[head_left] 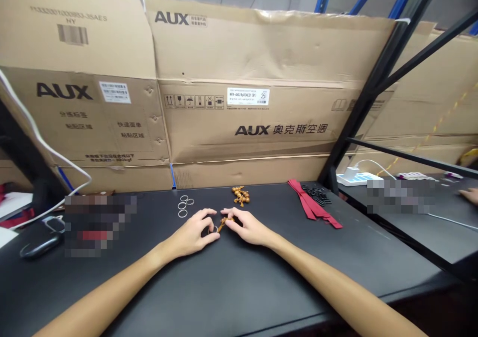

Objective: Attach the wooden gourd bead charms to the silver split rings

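Close together over the black table [209, 287], both hands work on one small piece. My left hand [194, 232] pinches a metal ring [214, 230] between thumb and fingers. Against that ring lies an orange-brown corded charm [222, 223], whose other end my right hand [249, 226] grips; the fingers partly hide it. Several loose metal rings [182, 206] lie flat behind my left hand. Beyond my right hand sits a small heap of brown beaded charms [241, 195] with orange cords.
Red ribbon strips [311, 205] and a pile of black pieces [317, 194] lie at the back right. A dark glossy object [41, 246] is at left, under a white cable [45, 148]. Cardboard [254, 68] walls the back. Another person's hand [469, 195] shows far right.
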`<state>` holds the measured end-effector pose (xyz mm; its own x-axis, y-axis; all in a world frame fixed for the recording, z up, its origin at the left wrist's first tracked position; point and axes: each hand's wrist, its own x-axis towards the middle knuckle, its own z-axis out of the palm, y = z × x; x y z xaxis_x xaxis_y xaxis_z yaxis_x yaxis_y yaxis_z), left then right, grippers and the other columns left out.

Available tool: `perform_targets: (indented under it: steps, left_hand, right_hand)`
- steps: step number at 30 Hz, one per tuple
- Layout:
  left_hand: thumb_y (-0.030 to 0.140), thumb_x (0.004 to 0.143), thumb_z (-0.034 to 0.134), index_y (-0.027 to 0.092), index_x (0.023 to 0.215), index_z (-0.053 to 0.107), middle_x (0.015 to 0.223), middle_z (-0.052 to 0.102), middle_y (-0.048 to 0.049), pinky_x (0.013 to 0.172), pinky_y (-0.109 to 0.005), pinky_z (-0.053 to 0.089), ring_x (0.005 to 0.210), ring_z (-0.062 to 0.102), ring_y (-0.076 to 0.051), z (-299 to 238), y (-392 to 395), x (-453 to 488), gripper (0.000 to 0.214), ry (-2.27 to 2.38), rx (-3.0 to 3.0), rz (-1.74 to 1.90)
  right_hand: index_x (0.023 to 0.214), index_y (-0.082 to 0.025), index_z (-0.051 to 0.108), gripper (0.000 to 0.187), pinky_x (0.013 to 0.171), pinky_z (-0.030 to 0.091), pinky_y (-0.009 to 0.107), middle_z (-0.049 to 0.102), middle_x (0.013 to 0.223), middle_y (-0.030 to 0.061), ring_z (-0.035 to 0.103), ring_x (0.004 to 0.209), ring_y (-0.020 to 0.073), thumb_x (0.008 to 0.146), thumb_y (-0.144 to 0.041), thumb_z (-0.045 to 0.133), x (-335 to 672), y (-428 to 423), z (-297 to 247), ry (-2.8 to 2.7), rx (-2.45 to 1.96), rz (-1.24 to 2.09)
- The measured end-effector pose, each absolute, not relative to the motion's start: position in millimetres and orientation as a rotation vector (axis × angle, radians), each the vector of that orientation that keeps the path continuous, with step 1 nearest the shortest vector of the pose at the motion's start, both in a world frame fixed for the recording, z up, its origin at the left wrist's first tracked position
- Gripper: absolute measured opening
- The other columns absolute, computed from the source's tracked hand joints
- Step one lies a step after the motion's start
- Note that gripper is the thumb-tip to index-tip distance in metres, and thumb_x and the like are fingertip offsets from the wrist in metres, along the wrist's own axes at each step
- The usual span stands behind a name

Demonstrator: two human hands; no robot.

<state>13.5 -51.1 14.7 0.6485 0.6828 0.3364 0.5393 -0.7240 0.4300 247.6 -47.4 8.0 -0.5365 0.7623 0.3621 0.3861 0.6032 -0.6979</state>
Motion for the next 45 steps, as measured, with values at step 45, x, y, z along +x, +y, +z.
perform_targets:
  steps: [45]
  left_hand:
    - [0.045,0.093,0.048,0.014,0.126,0.055,0.141,0.047,-0.0158,0.109,-0.047,0.036,0.133,0.041,-0.031,-12,-36,11,0.046,1.386,2.744,0.711]
  right_hand:
    - [0.119,-0.017,0.062,0.038,0.105,0.039,0.05,0.042,0.14,0.0176,0.037,0.131,0.0316,0.089,-0.04,0.057,250,-36,-5,-2.343,-1.148,-0.017]
